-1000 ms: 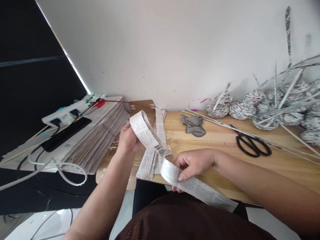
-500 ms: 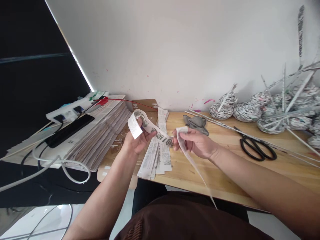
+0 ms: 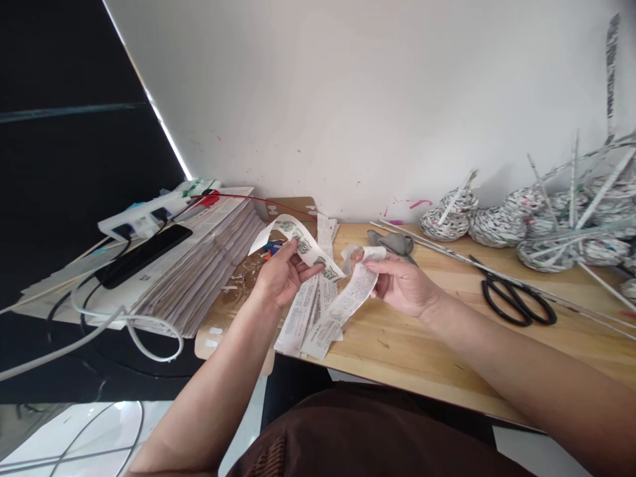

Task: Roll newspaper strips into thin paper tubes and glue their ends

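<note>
My left hand [image 3: 282,273] holds a curled newspaper strip [image 3: 311,250] with green print between thumb and loosely bent fingers. Its far end bends over toward the left. My right hand [image 3: 403,283] pinches a newspaper strip, folded over the fingers, whose text-covered tail [image 3: 342,310] hangs down to the left. Whether the two lengths are one strip I cannot tell, as they meet by the right fingertips. Beneath them, a pile of cut newspaper strips [image 3: 298,324] lies on the wooden table [image 3: 397,344].
At left stands a thick newspaper stack [image 3: 199,278] bearing a black phone [image 3: 144,255] and a power strip [image 3: 149,215] with cables. Black scissors [image 3: 517,298], thin paper rods [image 3: 447,248], a grey cloth-like item [image 3: 392,242] and several woven paper pieces [image 3: 450,212] lie to the right.
The tail from my right hand has swung left and turned its printed face up; before, it hung edge-on toward my lap. My left hand has shifted slightly right.
</note>
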